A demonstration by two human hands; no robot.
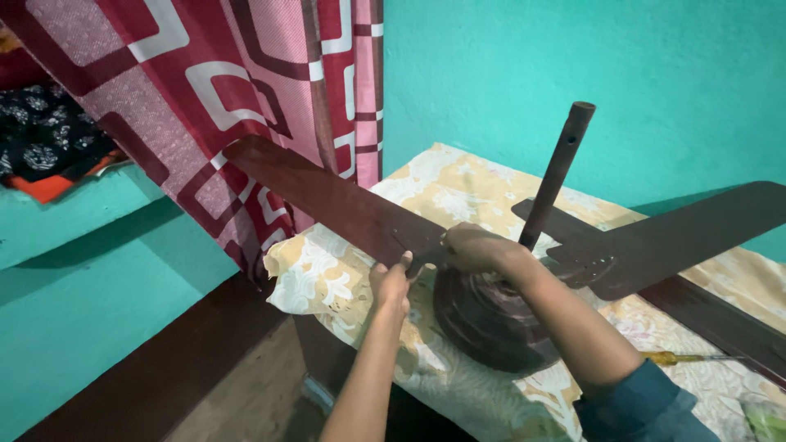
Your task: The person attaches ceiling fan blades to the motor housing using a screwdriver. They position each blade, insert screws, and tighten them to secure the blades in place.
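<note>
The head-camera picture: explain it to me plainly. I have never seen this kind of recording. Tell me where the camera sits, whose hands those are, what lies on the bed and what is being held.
There is only one picture, taken by a camera worn on a person's head and looking down at their own two bare hands. No machine is involved.

On a bed with a yellow and white flowered cover lies a dark brown ceiling fan. Its round motor housing rests on the cover, and its rod sticks up at a slant. One fan blade reaches left toward a red and pink curtain; another blade reaches right.

The left hand grips the edge of the left blade near the motor. The right hand rests where that blade joins the motor. A screwdriver with a yellow handle lies on the bed, untouched. The walls are turquoise.
</note>
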